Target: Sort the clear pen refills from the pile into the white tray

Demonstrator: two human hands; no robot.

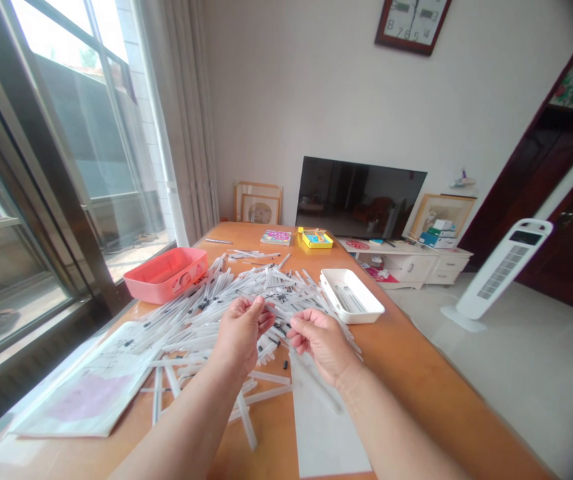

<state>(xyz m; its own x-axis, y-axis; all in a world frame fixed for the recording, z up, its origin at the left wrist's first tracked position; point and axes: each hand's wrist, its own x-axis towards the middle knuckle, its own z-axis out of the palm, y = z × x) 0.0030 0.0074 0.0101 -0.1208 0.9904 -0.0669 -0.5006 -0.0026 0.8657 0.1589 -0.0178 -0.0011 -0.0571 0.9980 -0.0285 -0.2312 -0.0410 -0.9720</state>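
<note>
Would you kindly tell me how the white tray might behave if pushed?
The white tray would probably keep its shape, its walls looking like rigid plastic. Low and broad, it seems unlikely to tip. The slim tubes inside may shift.

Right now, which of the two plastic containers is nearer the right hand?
The white container, with slim tubes inside, is nearer the right hand; the coral-red container stands farther off, on the table's left side.

The surface (426, 393) lies bare along its right edge, from the white tray (365, 319) toward the near edge, leaving a clear lane; heaped translucent tubes (201, 332) block the middle, and a pink basket (166, 289) stands at the left edge beyond a flat booklet (84, 393)
</note>
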